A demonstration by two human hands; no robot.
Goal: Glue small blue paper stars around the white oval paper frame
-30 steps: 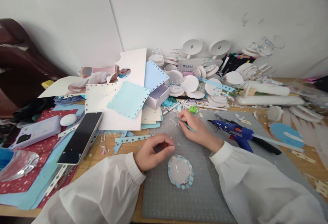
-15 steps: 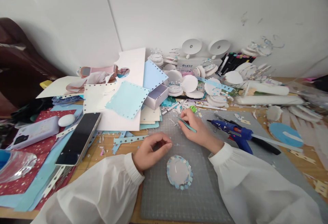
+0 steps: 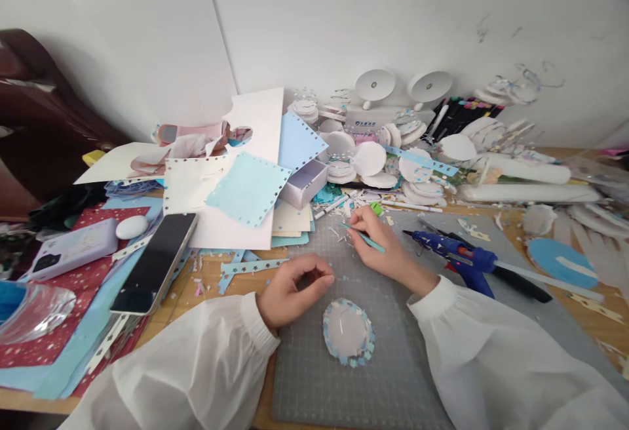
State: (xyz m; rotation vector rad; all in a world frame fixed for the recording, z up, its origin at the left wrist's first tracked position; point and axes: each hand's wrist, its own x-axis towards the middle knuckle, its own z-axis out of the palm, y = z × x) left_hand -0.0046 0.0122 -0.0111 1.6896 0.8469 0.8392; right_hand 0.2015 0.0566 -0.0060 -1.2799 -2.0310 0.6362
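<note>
The right hand [image 3: 381, 246] pinches teal tweezers [image 3: 364, 238] over the cutting mat [image 3: 393, 364]; left hand [image 3: 289, 289] fingers curl nearly closed, empty, beside the blue-edged disc [image 3: 348, 332].

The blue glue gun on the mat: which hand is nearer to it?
Right. The right hand, holding a thin teal tool, lies just left of the glue gun. The left hand rests farther left, beside the round paper piece.

On the grey mat [image 3: 314, 377], the left hand [image 3: 289, 292] curls beside a blue-edged oval [image 3: 348, 332], while the right hand [image 3: 386, 246] pinches teal tweezers [image 3: 363, 238].
</note>
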